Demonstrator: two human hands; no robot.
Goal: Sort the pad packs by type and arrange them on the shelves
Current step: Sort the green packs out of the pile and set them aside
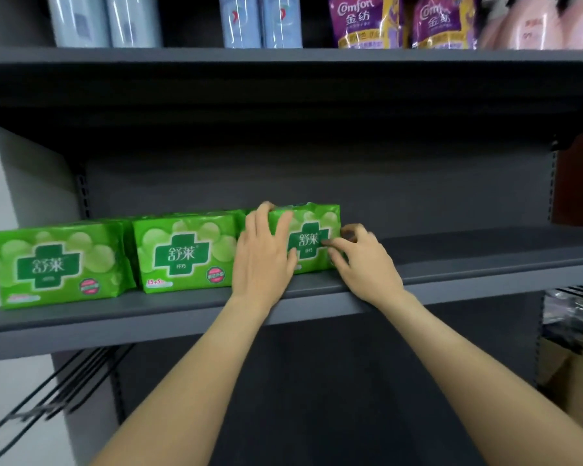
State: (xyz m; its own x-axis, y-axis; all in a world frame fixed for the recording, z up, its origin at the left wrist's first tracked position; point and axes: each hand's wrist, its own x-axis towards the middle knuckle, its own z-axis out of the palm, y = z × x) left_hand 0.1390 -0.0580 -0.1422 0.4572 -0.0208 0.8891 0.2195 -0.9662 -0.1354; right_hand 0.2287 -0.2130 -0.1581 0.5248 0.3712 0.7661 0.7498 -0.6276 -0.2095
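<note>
Both of my hands are holding the same green pad pack (312, 238). My left hand (263, 255) is lying flat on its front, with the fingers pointing up and the fingertips bending over the top edge. My thumb is pressing on the front of the pack, low down. My right hand (360, 260) is touching the right side of the pack. Its fingers are bent, and the tips are pinching at the front and the right edge. That hand is a bit blurry, so I cannot tell how tight the pinch is.

My two arms are reaching up and forward from the bottom of the picture. The left arm is coming in from the lower left and the right arm from the lower right, and my wrists are hanging over the front edge of the gray shelf (468, 264).

The pack is standing up on the gray shelf, near the middle. Right beside it on the left, a second green pack (186, 252) is standing and touching it. A third green pack (56, 267) is standing to the left of that one.

Above the gray shelf, a higher shelf is holding blue packs (260, 20), purple bags (364, 20) and pink bags (546, 25).
</note>
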